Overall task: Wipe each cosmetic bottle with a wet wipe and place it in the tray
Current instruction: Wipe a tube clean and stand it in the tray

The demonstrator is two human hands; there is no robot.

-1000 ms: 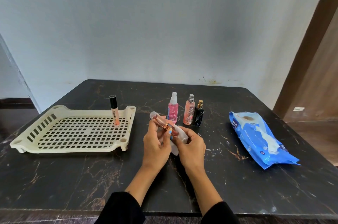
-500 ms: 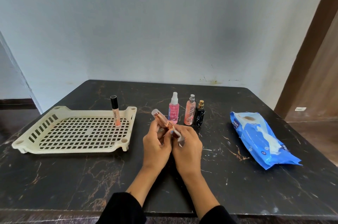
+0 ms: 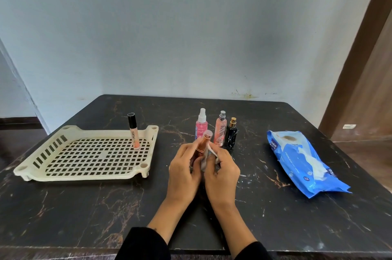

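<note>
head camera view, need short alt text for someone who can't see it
Two hands, left hand and right hand, hold a rose-gold capped bottle and a white wet wipe over a dark marble table. A cream tray to the left holds an upright lip gloss; three spray bottles stand behind, a blue wipes pack lies right.

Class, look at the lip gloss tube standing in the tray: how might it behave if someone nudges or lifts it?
The lip gloss tube is tall and narrow, standing on the tray's slotted floor, so a nudge would probably tip it. Being round, it would likely roll once down. It looks small and probably light, and its smooth body may be slippery.
</note>
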